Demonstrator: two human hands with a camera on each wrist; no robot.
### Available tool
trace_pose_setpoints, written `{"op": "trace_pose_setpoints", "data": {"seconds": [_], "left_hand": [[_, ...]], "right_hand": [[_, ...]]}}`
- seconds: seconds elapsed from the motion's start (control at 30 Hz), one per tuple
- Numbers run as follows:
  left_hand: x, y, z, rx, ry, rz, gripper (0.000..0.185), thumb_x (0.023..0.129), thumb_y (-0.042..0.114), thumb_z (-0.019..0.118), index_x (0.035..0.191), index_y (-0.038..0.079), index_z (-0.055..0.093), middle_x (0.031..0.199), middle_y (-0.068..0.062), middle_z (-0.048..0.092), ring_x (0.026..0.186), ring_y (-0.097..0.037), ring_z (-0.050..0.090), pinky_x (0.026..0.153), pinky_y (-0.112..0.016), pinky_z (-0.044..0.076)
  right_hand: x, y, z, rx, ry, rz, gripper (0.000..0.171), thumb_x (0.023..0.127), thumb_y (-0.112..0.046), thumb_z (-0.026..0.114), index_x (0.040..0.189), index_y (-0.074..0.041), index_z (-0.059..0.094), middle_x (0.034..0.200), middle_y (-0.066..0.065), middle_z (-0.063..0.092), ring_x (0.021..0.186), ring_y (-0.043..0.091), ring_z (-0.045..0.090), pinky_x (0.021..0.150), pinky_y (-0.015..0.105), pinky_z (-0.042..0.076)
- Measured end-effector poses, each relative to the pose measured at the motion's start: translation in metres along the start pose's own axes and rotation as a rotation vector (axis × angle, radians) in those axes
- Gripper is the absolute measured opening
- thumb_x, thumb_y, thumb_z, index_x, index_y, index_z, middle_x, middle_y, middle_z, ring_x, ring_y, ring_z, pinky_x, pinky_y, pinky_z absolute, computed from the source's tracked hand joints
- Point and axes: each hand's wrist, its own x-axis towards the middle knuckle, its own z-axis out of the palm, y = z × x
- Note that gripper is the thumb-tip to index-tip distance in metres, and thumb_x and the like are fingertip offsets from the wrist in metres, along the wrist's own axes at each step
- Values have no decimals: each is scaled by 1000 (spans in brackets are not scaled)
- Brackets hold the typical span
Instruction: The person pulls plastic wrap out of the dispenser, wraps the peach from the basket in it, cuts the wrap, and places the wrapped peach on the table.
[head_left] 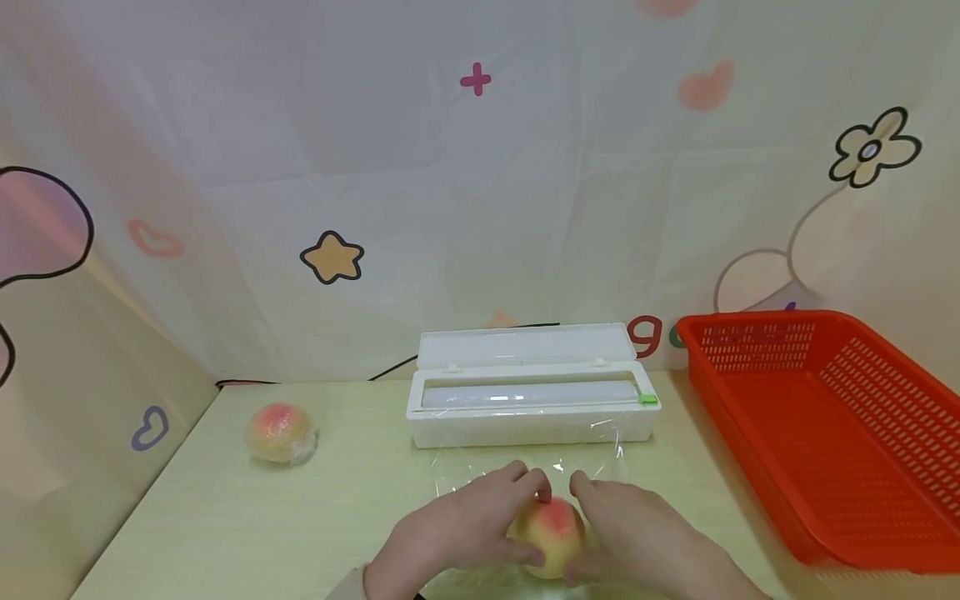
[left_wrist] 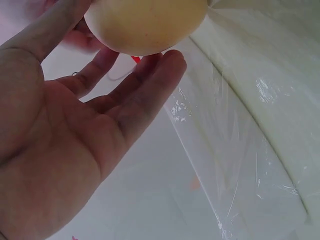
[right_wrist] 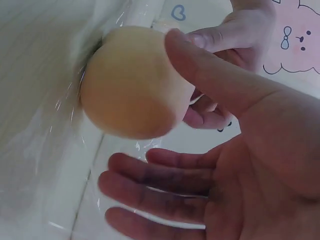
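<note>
Plainly, a red 9 (head_left: 644,336) shows on the cloth (head_left: 480,192) behind the box (head_left: 532,429). Before that box the peach (head_left: 553,542) sits on clear film (left_wrist: 267,92), round, pale yellow, blushing pink on top. The left hand (head_left: 472,525) grips it with fingers and thumb; the right hand (head_left: 637,525) has its fingers spread apart, thumb beside the peach.

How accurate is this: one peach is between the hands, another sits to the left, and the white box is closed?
Not closed: the head view shows the white box open, its lid raised. One peach is between the left hand and right hand; another peach sits to the left.
</note>
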Motion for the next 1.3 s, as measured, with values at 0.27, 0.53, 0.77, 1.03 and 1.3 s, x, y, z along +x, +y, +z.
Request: {"op": "trace_pose_setpoints", "data": {"seconds": [0.27,0.53,0.77,1.03,1.3], "left_hand": [[5,0,2,56,56,65,40,82,29,90,108,15,62,105,11,48,94,-3,49,87,-15,43],[4,1,1,74,85,115,37,84,24,88,112,24,65,99,11,47,89,-4,48,83,-16,42],[2,7,4,88,98,72,42,80,36,90,111,23,65,107,10,48,95,-6,49,84,-17,44],[-1,17,13,190,99,-1,76,67,47,96,125,17,56,116,8,43,103,-10,47,83,-19,48],[3,18,20,304,83,-45,96,63,53,96,136,14,48,118,5,42,105,-12,48,87,-22,49]], "right_hand": [[-12,21,15,-139,-44,57,33,62,-17,86,65,-22,53,59,-6,47,56,18,44,54,37,37],[-14,30,15,-76,23,-97,33,70,-3,71,55,-23,50,52,-11,39,50,11,34,48,29,27],[-14,34,1,-3,-12,-164,31,70,-7,75,55,-26,55,53,-17,39,52,7,35,47,28,28],[-10,37,-8,19,59,-288,30,79,-17,85,63,-30,63,58,-22,47,55,1,42,51,25,38],[-7,31,-14,66,105,-265,29,84,-17,83,67,-30,63,57,-19,44,56,2,41,53,24,38]]}}
